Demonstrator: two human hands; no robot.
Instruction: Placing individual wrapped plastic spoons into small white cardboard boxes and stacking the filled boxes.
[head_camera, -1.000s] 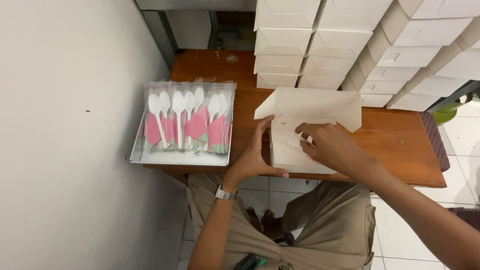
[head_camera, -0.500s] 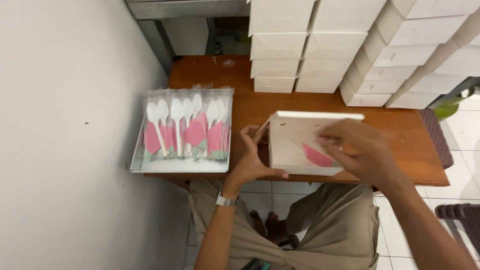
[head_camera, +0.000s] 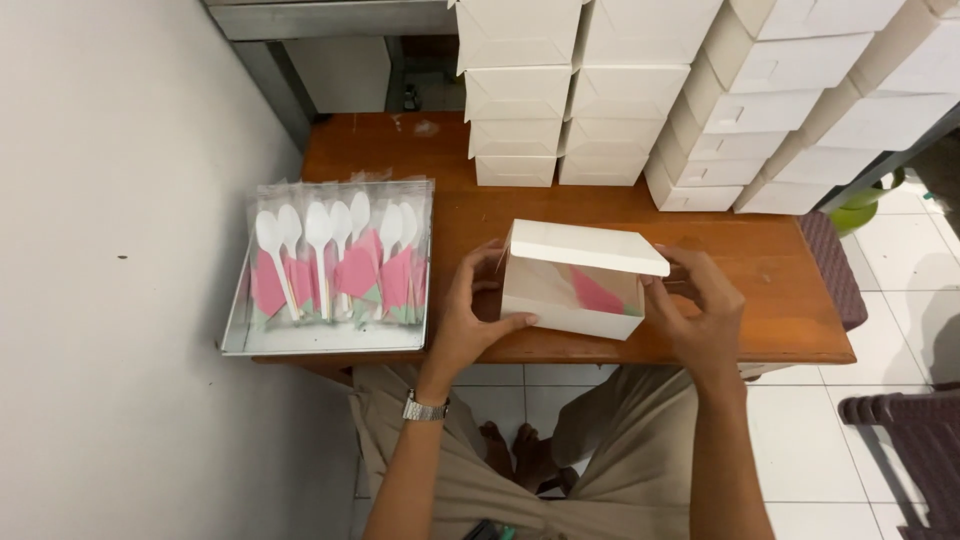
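A white cardboard box (head_camera: 570, 300) stands on the wooden table (head_camera: 760, 270) near its front edge, its lid (head_camera: 585, 247) half lowered. A pink and green napkin packet (head_camera: 597, 295) shows inside. My left hand (head_camera: 470, 315) grips the box's left end, thumb along the front bottom edge. My right hand (head_camera: 695, 305) holds the right end, fingers at the lid's corner. A watch is on my left wrist.
A shallow tray (head_camera: 325, 340) at the left holds several wrapped white plastic spoons with pink napkins (head_camera: 335, 260). Stacks of closed white boxes (head_camera: 640, 90) fill the table's back. A grey wall is at the left, a dark wicker stool (head_camera: 915, 430) at the right.
The flat white cardboard has been folded into a standing box with a napkin packet inside. Both hands moved from its top to its two ends, and the lid has come down.
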